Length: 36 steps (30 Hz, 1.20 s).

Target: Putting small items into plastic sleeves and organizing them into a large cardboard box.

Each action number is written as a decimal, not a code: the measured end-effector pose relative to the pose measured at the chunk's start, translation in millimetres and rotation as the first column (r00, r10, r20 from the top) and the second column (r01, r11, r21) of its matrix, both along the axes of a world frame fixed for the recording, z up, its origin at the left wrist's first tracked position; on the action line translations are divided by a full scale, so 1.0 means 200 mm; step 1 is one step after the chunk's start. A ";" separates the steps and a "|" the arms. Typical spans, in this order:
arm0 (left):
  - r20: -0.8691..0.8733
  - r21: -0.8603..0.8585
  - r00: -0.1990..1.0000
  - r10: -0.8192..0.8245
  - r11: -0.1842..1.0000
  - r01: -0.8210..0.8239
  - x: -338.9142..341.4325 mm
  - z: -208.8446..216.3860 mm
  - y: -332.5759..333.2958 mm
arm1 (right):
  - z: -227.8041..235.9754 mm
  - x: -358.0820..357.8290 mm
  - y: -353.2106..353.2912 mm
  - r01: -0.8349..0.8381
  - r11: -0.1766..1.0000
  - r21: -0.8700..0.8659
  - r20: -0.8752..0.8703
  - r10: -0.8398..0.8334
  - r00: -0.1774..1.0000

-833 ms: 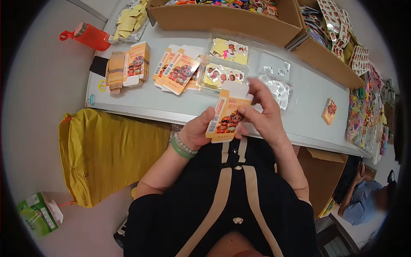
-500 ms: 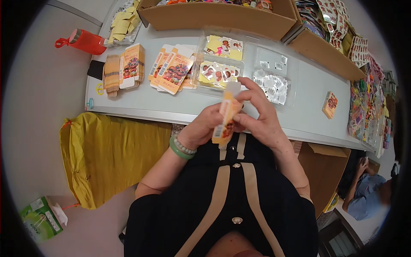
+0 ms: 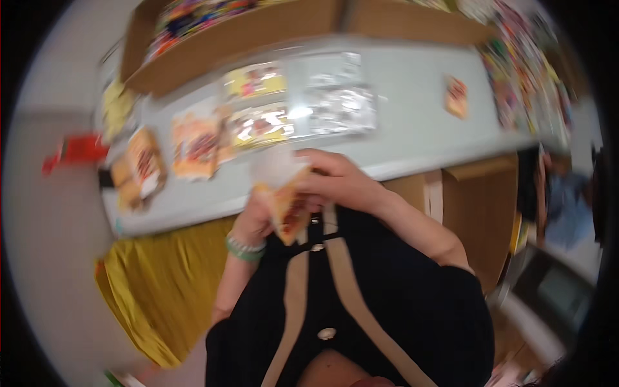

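In front of my chest is a small orange carton (image 3: 292,216) with a picture on its face and a pale flap sticking up at its top. My left hand (image 3: 253,214), with a green bangle and beads at the wrist, grips it from the left. My right hand (image 3: 338,179) has its fingers bent against the carton's right side near the top. Motion blur hides exactly where the fingertips sit. Beyond my hands, flat orange cartons (image 3: 195,145) lie overlapped beside a clear tray with yellow-backed sticker cards (image 3: 258,124).
Silvery packets (image 3: 342,111) lie in a tray right of the cards. One orange carton (image 3: 456,97) lies farther right. Cardboard boxes (image 3: 238,40) line the table's back. A stack of cartons (image 3: 143,161) and a red bottle (image 3: 80,151) are left; a yellow cloth (image 3: 171,277) hangs below.
My view has swung to the right, so the table appears shifted left and tilted. The carton has turned to show more of its picture face; both hands stay on it.
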<state>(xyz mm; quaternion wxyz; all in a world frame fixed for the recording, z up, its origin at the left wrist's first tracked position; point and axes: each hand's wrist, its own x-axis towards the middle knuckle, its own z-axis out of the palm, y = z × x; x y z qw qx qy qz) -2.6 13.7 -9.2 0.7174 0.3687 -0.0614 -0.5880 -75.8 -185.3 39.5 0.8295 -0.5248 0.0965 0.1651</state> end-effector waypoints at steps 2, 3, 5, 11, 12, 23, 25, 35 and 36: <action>0.131 -0.089 0.943 0.306 0.951 -0.297 -0.05 -0.01 -0.01 | -0.05 0.00 0.04 0.171 0.972 -0.160 0.160 -0.145 0.976; 0.222 0.009 0.912 0.344 0.935 -0.355 -0.05 -0.02 -0.03 | -0.11 0.00 0.06 0.320 0.919 -0.232 0.348 -0.229 0.909; 0.421 0.141 0.849 0.318 0.902 -0.408 -0.03 0.00 -0.05 | -0.09 -0.01 0.07 0.339 0.827 -0.449 0.328 -0.201 0.923; 0.453 0.170 0.853 0.257 0.915 -0.366 -0.04 0.09 -0.18 | -0.02 -0.08 0.01 0.197 0.801 -0.565 0.195 -0.102 0.975; 0.389 0.151 0.885 0.257 0.929 -0.337 -0.01 0.07 -0.17 | -0.02 -0.09 -0.01 0.223 0.799 -0.559 0.203 -0.129 0.971; 0.693 0.292 0.710 0.120 0.855 -0.429 -0.17 0.16 -0.32 | -0.18 -0.12 -0.10 0.289 0.948 -0.134 0.387 -0.218 0.896; 0.748 0.260 0.652 0.126 0.848 -0.462 -0.18 0.18 -0.36 | -0.21 -0.15 -0.06 0.282 0.954 0.099 0.463 -0.295 0.836; 0.868 0.163 0.470 0.157 0.805 -0.571 -0.12 0.20 -0.44 | -0.19 -0.20 -0.09 0.299 0.954 -0.019 0.469 -0.256 0.845; 0.867 0.164 0.472 0.157 0.805 -0.570 -0.14 0.20 -0.45 | -0.19 -0.20 -0.09 0.332 0.943 -0.012 0.471 -0.288 0.834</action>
